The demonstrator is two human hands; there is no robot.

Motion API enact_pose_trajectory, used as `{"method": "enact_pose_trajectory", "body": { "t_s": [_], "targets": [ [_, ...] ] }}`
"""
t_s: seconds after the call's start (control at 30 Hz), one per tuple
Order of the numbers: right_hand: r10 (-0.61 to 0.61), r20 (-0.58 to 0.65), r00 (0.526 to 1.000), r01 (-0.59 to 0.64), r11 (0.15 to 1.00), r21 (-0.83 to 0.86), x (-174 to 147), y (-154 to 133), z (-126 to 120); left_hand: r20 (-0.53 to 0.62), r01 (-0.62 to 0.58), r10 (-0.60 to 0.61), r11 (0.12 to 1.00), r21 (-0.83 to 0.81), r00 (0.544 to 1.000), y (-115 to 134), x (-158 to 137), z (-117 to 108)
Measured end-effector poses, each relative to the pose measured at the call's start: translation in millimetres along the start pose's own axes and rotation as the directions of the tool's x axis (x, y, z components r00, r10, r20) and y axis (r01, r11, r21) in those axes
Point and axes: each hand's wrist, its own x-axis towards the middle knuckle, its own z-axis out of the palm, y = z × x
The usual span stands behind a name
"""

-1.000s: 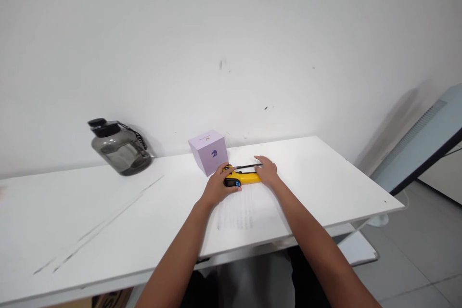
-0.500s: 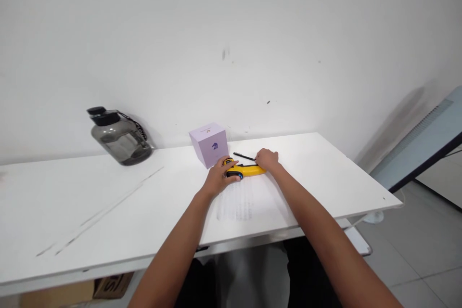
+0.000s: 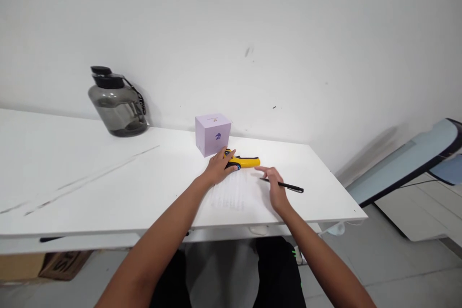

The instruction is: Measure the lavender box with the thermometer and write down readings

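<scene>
On the white desk, a yellow and black pistol-shaped tool (image 3: 249,161) lies on its side. My left hand (image 3: 217,166) grips its wider black end, with the thumb on the near side and fingers over the far side. A black pen (image 3: 291,186) is held between the fingers of my right hand (image 3: 276,187), tilted across the hand just right of the tool. My right index finger reaches toward the tool's handle end. Below the tool, faint grey rows of marks (image 3: 229,197) look like print on a white sheet; its edges are hard to make out.
A lilac box (image 3: 212,135) stands just behind the tool. Farther left, a large grey see-through bottle (image 3: 121,113) with a black lid stands by the wall. The desk (image 3: 90,192) ends at the right, and a pale panel with a dark edge (image 3: 404,168) leans beyond it.
My right hand has left the tool's handle end, picked up the pen from behind the tool and drawn it nearer me. My left hand stays on the tool. The camera view has shifted.
</scene>
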Motion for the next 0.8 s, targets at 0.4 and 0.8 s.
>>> {"method": "enact_pose_trajectory", "body": {
  "t_s": [0.4, 0.8],
  "targets": [
    [0.258, 0.243, 0.935, -0.223, 0.961, -0.164, -16, 7, 10, -0.017, -0.164, 0.164, 0.986, 0.015, 0.986, 9, 1, -5],
    [0.262, 0.276, 0.925, -0.217, 0.959, -0.184, -15, 8, 13, -0.035, -0.129, 0.127, 0.990, -0.063, 0.991, 10, 1, -4]
  ]
}}
